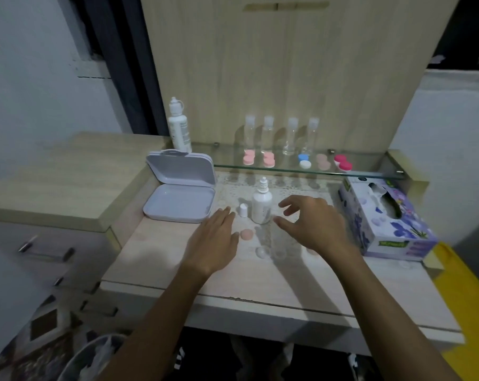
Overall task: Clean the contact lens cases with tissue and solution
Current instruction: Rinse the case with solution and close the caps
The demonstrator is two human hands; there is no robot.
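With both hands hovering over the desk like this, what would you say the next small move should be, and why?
Probably the right hand should close on the small solution bottle. Its fingers are spread just beside the bottle, which stands upright with its cap already off next to it. The opened clear lens case and its peach lid lie right below, seemingly ready for solution. The left hand rests flat, holding nothing.

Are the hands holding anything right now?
No. The left hand and right hand hover open above the pale desk, beside the small white plastic bottle.
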